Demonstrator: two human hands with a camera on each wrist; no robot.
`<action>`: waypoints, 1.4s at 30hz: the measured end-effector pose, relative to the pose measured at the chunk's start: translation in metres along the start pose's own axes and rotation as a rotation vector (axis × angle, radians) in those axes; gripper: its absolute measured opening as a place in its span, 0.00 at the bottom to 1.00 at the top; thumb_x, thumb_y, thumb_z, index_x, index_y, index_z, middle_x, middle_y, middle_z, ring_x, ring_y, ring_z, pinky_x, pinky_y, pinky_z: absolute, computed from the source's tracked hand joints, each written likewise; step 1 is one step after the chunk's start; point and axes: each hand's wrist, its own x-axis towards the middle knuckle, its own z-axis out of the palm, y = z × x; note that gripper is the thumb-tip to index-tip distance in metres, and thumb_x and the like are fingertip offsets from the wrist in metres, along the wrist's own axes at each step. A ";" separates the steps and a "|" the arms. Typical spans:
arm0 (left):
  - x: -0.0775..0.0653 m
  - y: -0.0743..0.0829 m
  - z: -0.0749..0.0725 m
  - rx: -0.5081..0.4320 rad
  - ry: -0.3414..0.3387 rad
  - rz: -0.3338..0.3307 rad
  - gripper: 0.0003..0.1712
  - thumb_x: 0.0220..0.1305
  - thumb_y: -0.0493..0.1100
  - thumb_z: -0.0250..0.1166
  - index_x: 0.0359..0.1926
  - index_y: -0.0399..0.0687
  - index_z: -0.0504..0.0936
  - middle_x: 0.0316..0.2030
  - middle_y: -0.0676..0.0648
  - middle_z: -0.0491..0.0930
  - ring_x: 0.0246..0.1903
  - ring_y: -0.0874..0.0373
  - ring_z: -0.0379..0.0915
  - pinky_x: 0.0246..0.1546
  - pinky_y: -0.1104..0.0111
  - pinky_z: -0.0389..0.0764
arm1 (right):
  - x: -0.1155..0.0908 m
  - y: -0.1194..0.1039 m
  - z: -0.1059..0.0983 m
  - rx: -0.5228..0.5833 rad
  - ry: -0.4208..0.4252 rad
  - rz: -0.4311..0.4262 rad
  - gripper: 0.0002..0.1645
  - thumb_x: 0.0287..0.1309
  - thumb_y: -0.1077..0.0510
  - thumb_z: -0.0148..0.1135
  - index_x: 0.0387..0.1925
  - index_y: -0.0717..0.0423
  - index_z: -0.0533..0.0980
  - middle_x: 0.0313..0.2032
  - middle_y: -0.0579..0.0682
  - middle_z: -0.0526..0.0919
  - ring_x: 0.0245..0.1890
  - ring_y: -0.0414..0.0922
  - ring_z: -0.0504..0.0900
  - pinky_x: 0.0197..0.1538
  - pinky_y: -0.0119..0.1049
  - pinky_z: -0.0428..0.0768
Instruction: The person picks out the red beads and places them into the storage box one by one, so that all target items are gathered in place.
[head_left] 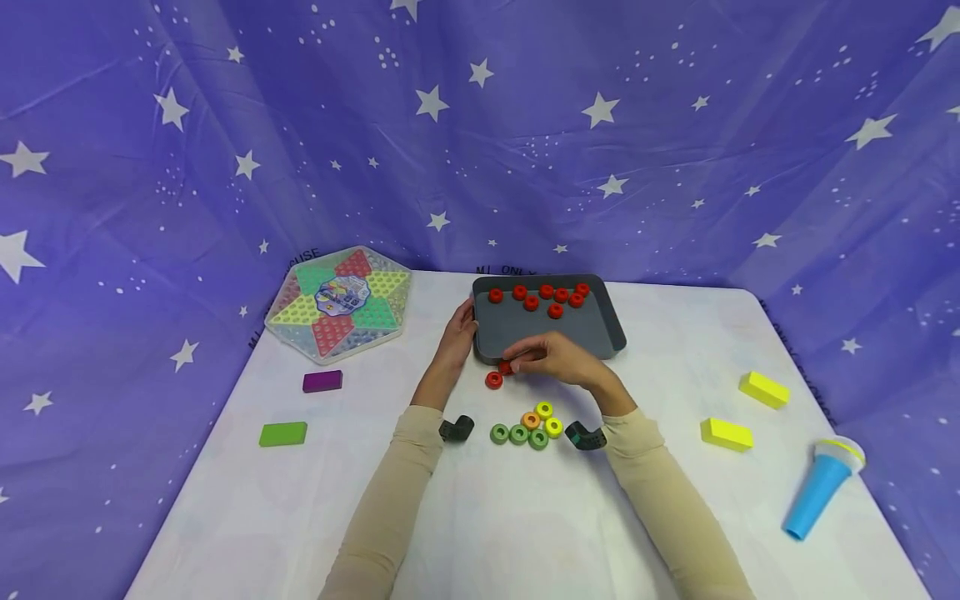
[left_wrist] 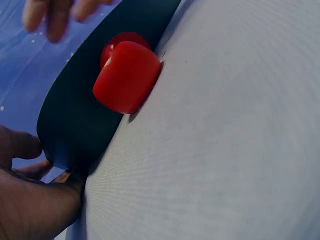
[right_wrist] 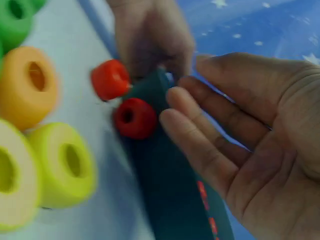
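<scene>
Alongside the left end of the grey tray (head_left: pixel 540 337), my left hand (head_left: pixel 456 337) holds the corner of its wall between thumb and fingers, as the left wrist view shows. My right hand (head_left: pixel 558 358) hovers at the front rim, its fingers extended and nothing between them in the right wrist view. Below those fingertips a red bead (right_wrist: pixel 135 118) lies against the tray's outer front wall. Another red bead (head_left: pixel 493 380) sits on the table just left of it. Several red beads (head_left: pixel 555 311) lie inside the tray, mostly toward the back.
Nearer the sleeves lie green beads (head_left: pixel 519 433), an orange bead (head_left: pixel 531 420) and yellow beads (head_left: pixel 553 427). A hexagonal board game (head_left: pixel 341 304), a purple block (head_left: pixel 322 382) and a green block (head_left: pixel 283 434) are left. Yellow blocks (head_left: pixel 726 434) and a blue toy microphone (head_left: pixel 817 492) are right.
</scene>
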 end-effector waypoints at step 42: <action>-0.002 0.001 0.000 -0.002 -0.011 0.028 0.31 0.72 0.32 0.45 0.74 0.44 0.55 0.72 0.40 0.56 0.72 0.52 0.50 0.72 0.61 0.52 | 0.019 0.001 0.058 -0.312 -0.101 -0.173 0.19 0.54 0.63 0.69 0.49 0.53 0.82 0.37 0.47 0.84 0.27 0.35 0.78 0.35 0.28 0.79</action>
